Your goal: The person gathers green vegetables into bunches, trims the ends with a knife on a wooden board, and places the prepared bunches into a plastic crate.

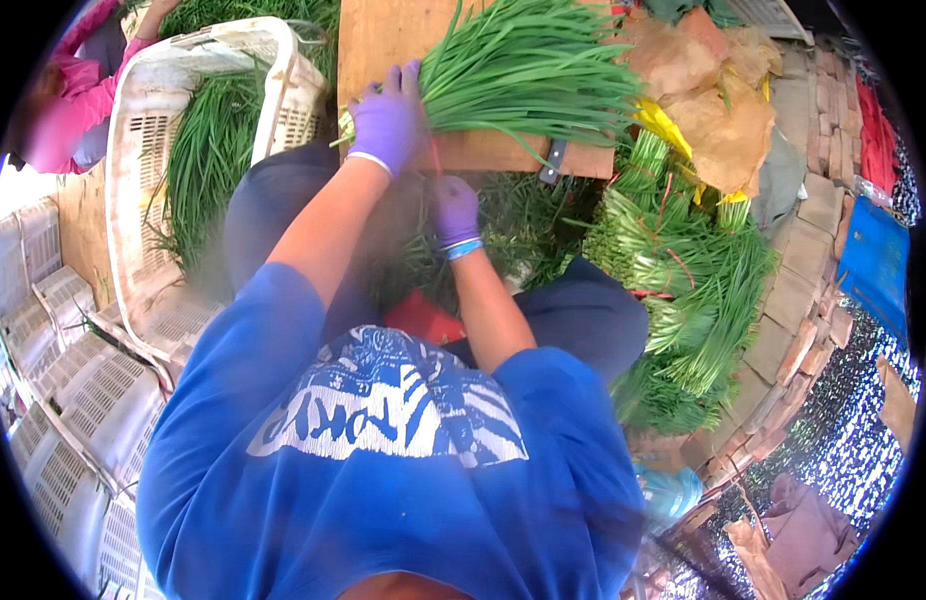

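Right now, a thick bunch of long green chives [528, 65] is being held down on a flat wooden board [383, 35] at the top of the view. The root end of the bunch is being wrapped tight by the left hand in a purple glove [386, 120], with the fingers curled closed around the stalks. A thin red band [435, 158] is being pulled at, just under the bunch, by the right hand in a purple glove [454, 210]; its fingers are being kept pinched together, though what sits between them is too small to be made out. A dark-handled knife [554, 160] is being left at the near edge of the board, just beside the bunch. More green bundles [698, 280] are being kept in a heap to the right, and a white plastic crate with holes [148, 150] is being filled with loose greens on the left. The chives are judged to be light, soft and bendy, and easily bruised or snapped. They are best gripped near the pale root ends, where the stalks are packed firmly together.
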`<state>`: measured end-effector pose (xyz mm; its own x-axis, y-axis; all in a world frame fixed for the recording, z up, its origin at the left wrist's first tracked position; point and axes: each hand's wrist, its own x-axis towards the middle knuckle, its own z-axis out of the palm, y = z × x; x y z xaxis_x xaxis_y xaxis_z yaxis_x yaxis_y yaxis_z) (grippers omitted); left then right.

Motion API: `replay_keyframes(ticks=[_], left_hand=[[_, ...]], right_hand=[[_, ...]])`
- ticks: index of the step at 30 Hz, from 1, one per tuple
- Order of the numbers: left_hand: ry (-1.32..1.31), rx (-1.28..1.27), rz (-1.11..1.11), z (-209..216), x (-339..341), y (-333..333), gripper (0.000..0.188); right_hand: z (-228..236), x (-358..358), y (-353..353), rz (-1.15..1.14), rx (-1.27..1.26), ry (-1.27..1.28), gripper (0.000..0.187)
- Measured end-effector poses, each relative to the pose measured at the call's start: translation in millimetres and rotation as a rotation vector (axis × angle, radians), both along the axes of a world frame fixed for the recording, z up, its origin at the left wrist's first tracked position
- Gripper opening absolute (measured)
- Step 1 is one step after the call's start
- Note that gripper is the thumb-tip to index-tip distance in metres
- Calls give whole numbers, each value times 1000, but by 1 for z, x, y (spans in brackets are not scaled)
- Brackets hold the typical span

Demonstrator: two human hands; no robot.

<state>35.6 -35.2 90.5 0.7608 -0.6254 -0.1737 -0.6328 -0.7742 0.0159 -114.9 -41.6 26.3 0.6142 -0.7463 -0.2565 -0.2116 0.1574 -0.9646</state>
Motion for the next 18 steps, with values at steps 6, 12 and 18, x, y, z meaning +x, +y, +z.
replay_keyframes(ticks=[6, 12, 18], left_hand=[[111, 27, 32, 0, 8, -7, 102], [117, -59, 38, -2, 15, 13, 98], [203, 1, -69, -13, -2, 5, 88]], right_hand=[[-22, -6, -22, 61, -26, 157, 23], [51, 13, -5, -14, 81, 38, 24], [-125, -18, -8, 315, -204, 312, 27]])
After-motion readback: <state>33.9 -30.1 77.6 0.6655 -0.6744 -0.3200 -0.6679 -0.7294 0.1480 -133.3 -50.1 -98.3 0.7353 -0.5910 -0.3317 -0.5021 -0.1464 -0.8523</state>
